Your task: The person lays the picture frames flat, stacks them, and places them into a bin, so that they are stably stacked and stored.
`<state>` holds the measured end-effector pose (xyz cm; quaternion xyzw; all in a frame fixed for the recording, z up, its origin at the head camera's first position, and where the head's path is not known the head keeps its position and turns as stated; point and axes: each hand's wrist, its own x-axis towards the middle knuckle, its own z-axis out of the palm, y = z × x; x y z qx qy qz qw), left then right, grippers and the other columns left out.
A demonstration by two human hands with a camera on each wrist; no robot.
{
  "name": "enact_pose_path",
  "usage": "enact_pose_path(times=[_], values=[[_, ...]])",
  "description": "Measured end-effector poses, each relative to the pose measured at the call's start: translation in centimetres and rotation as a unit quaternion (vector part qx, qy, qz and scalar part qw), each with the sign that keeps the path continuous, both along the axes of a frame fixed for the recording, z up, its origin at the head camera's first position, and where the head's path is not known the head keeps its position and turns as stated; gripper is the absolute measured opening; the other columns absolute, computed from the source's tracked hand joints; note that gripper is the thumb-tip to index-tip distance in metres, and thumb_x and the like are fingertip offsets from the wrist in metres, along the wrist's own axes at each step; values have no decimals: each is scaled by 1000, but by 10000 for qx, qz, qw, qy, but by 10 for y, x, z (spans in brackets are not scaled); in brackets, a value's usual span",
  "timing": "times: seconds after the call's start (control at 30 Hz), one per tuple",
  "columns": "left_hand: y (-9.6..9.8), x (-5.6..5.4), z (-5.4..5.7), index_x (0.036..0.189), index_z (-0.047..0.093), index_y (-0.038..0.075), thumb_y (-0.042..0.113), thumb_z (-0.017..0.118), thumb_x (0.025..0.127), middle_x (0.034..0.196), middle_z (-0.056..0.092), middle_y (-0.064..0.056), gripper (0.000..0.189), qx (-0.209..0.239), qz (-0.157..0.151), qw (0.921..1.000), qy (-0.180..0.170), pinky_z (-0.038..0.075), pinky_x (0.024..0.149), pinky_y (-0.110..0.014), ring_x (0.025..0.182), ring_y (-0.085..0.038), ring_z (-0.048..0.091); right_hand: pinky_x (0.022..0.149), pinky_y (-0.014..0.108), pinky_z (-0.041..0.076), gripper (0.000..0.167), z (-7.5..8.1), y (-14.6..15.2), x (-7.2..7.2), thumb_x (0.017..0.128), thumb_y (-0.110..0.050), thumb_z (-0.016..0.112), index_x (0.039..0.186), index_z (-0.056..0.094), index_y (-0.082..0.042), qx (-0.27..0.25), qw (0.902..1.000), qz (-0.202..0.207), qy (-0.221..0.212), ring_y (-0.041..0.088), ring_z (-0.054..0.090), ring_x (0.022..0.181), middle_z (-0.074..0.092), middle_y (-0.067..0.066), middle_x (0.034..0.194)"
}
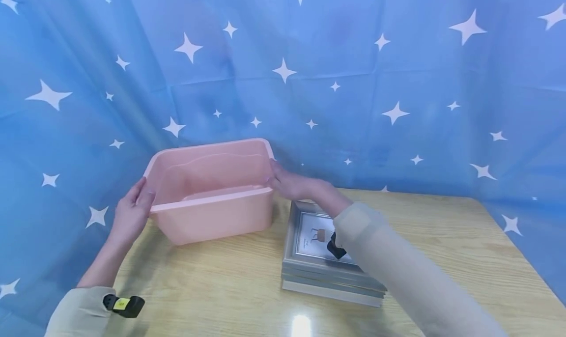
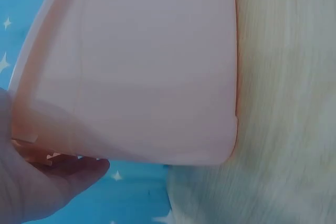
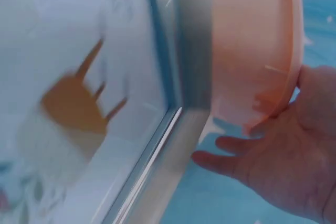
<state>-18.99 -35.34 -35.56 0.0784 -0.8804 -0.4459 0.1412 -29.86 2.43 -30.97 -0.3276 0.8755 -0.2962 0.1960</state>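
Note:
A pink plastic storage bin (image 1: 216, 219), open at the top, stands at the left back of the table with its inside showing no contents. My left hand (image 1: 132, 211) grips its left end at the rim; in the left wrist view the fingers (image 2: 86, 174) reach round the bin's end wall. At the opposite end my right hand (image 1: 294, 182) holds the rim, two fingers (image 3: 220, 163) spread apart below it in the right wrist view. Under my right forearm lies a stack of grey picture frames (image 1: 305, 263), the top one showing an animal drawing.
The wooden table (image 1: 212, 283) has its back edge close to a blue curtain (image 1: 336, 111) with white stars. Right of the stack the tabletop extends to a rounded corner. Black wrist cameras sit on both cuffs, the right one just over the frames.

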Motion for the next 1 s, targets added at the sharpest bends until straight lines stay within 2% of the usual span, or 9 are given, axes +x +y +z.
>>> enact_pose_path(times=[0.27, 0.4, 0.67, 1.0], values=[[23, -10, -1, 163, 22, 7, 38, 41, 109, 160, 24, -32, 66, 86, 155, 9998, 57, 24, 117, -64, 148, -50, 23, 125, 40, 3, 68, -4, 22, -12, 113, -35, 21, 160, -13, 1, 121, 9993, 10, 353, 31, -9, 155, -14, 18, 168], [31, -13, -1, 163, 24, 5, 37, 43, 109, 161, 26, -31, 65, 70, 159, 9997, 143, 24, 118, -63, 148, -47, 24, 125, 42, 3, 67, -3, 30, -12, 113, -34, 21, 160, -11, 2, 135, 9993, -45, 350, 32, -8, 155, -12, 20, 169], [43, -15, -1, 162, 24, 5, 37, 43, 109, 160, 27, -31, 65, 149, 158, 9996, 169, 24, 118, -62, 148, -48, 25, 125, 43, 5, 68, -3, 42, -10, 113, -36, 20, 161, -10, 2, 136, 9990, -88, 425, 33, -6, 155, -10, 20, 169], [56, -13, -2, 164, 23, 9, 41, 42, 109, 161, 28, -29, 66, 124, 259, 9996, 25, 25, 118, -61, 148, -47, 25, 125, 46, 6, 70, -5, 55, -10, 113, -41, 22, 162, -8, -1, -17, 9993, -116, 354, 32, -6, 155, -10, 17, 169]])
